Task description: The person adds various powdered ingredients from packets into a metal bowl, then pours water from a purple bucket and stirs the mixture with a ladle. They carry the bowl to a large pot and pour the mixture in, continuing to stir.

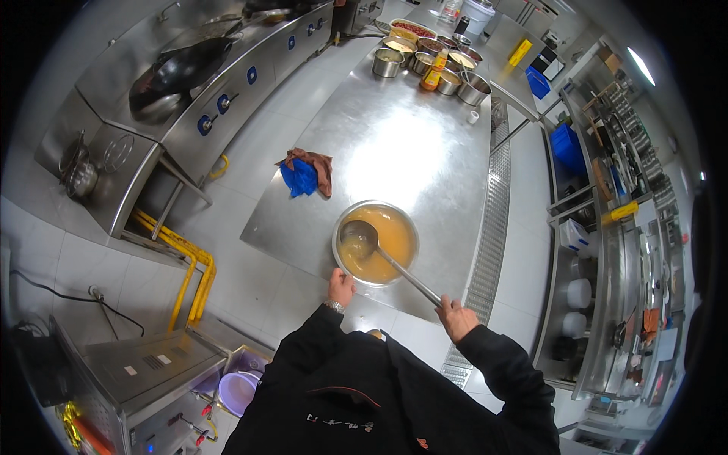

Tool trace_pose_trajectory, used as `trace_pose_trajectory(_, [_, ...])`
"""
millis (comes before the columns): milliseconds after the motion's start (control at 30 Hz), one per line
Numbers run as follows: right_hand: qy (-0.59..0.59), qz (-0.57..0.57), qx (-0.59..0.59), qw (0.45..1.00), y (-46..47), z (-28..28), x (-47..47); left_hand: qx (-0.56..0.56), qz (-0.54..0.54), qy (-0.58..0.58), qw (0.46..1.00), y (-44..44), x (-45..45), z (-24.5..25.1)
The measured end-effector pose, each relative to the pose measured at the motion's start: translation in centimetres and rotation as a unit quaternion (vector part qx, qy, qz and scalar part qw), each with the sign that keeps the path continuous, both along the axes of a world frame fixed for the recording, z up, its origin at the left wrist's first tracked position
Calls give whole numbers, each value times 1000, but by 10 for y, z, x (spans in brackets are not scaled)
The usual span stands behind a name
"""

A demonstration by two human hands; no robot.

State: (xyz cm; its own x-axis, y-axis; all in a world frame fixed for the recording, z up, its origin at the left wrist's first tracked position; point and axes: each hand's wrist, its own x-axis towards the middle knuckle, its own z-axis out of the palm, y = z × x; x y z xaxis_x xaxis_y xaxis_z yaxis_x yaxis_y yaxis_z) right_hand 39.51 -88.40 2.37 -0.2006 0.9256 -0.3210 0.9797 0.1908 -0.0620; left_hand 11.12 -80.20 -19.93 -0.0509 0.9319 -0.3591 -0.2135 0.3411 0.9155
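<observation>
A round metal basin point(398, 261) of cloudy orange-yellow liquid stands near the close end of a stainless steel table point(307, 239). My right hand point(456, 318) grips the handle end of a long metal ladle point(406, 273). The ladle's bowl rests in the liquid at the basin's left side, with some liquid inside it. My left hand point(341, 289) is at the basin's near-left rim, its fingers closed on the rim. Beyond the basin to the left, a blue cloth point(300, 178) lies bunched with a brown cloth point(324, 170) at the table's left edge.
Several metal pots point(387, 63) and a yellow-orange squeeze bottle point(433, 71) stand at the table's far end, with a small white cup point(472, 117) nearby. Left is a stove with a black wok point(187, 68); right are metal shelves point(597, 210). A purple bucket point(238, 392) stands lower left.
</observation>
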Motion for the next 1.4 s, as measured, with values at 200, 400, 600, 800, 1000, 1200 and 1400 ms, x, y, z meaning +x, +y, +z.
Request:
trace_pose_trajectory(200, [0, -20, 31, 999, 4, -6, -7, -6, 2, -6, 1000, 0, 2, -3])
trace_pose_trajectory(400, [16, -95, -1, 995, 17, -20, 2, -5, -5, -11, 1000, 2, -1, -5])
trace_pose_trajectory(600, [143, -150, -78, 975, 25, -10, 9, -3, -2, -10, 1000, 1, 0, -6])
trace_pose_trajectory(800, [357, -368, -281, 811, 27, 18, 1, -2, 0, -11, 1000, 1, 0, -5])
trace_pose_trajectory(1000, [433, -418, -320, 732, 30, 18, -8, -12, -6, -6, 1000, -1, 0, 1])
trace_pose_trajectory(1200, [308, -316, -299, 846, 44, 32, -21, -11, -8, -6, 1000, 1, 1, 2])
trace_pose_trajectory(1400, [168, -200, -247, 933, 60, 60, -40, -26, -3, 0, 1000, 1, 2, -2])
